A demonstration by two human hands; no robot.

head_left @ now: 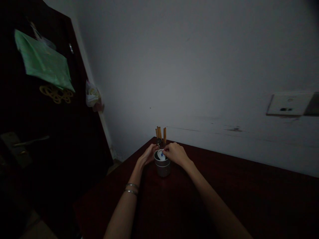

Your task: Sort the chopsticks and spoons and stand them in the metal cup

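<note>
A grey cylindrical cup (163,169) with a pale rim and band stands on the dark red table. A small white spoon-like piece with a blue pattern (161,156) is tilted at its mouth. My right hand (175,152) pinches this piece by its edge from the right. On the left side, my left hand (149,154) curves beside the rim, its fingertips close to a small dark item (159,141); the dim light hides what they grip. Several chopsticks (159,132) rise just behind; I cannot tell whether they stand in the same cup.
The dark table (224,172) reaches a grey wall (186,66) at the back. At the left is a dark door with a metal handle (31,141) and a hanging green cloth (46,61). A plastic bag (92,94) hangs beside it. A wall socket (287,104) is at the right.
</note>
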